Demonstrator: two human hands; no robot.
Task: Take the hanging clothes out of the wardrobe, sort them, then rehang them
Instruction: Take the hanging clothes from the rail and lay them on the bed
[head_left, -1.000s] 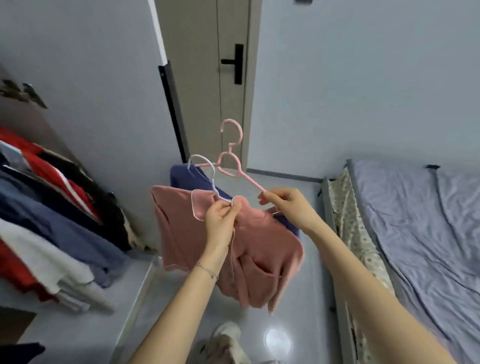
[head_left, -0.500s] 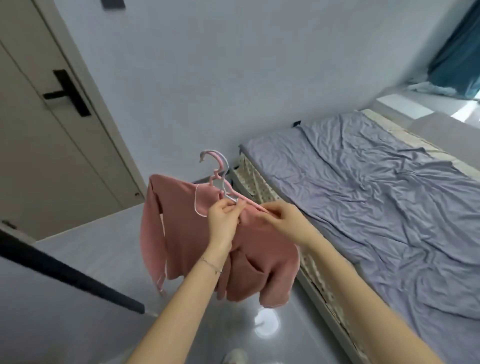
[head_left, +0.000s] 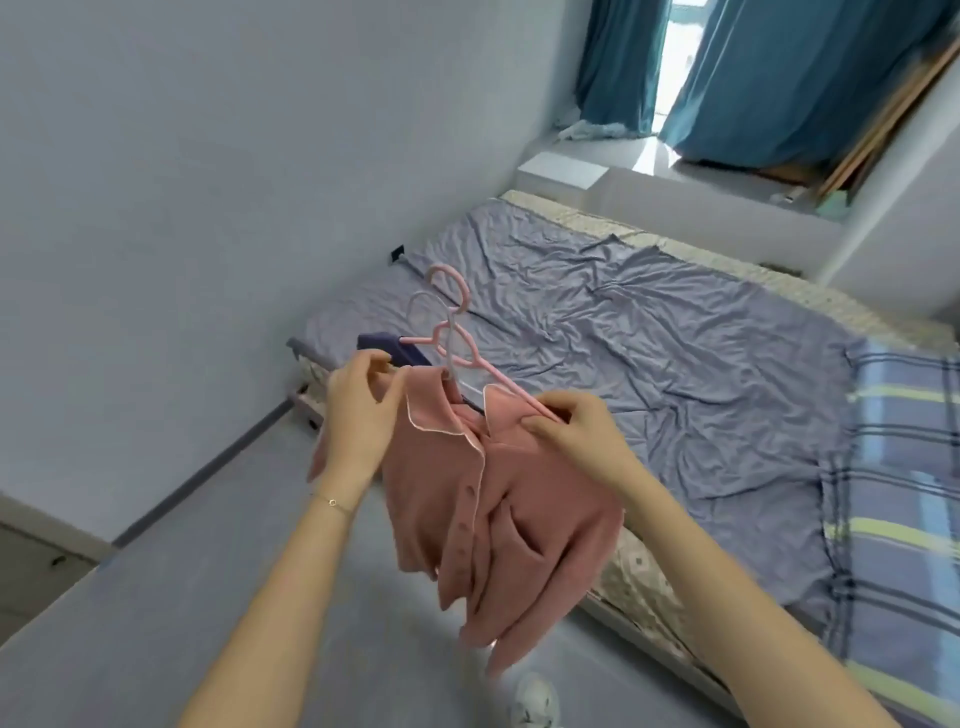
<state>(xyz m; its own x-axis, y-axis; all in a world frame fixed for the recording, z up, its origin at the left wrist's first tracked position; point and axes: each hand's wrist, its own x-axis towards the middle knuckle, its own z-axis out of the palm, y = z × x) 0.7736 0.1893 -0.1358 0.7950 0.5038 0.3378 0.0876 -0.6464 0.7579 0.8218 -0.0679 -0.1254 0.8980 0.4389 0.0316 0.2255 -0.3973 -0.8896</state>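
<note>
There, the bed (head_left: 649, 338) filled most of what lay before you, its grey-purple sheet creased, running back to the teal curtains (head_left: 753, 78) at the window. A plaid blanket (head_left: 904, 467) covered the bed's right end.

In front of you, over the floor beside the bed, hung the pink shirt (head_left: 493, 493), buttoned, with pale piping on its collar and a chest pocket, held up in the air between your two hands. Behind its collar a dark purple garment (head_left: 395, 348) showed, only partly visible.

Two hangers rose together above the collar: the pink hanger (head_left: 498, 378), its hook uppermost, and a pale hanger (head_left: 451, 358) close against it.

Your left hand (head_left: 358, 410) pinched the shirt's cloth by the collar, thumb and fingers curled on it. Your right hand (head_left: 576, 431) pinched the pink hanger's arm together with the shirt's shoulder.

A light shoe (head_left: 535, 701) showed on the floor below the shirt. A thin bracelet (head_left: 332, 501) circled your left wrist.
</note>
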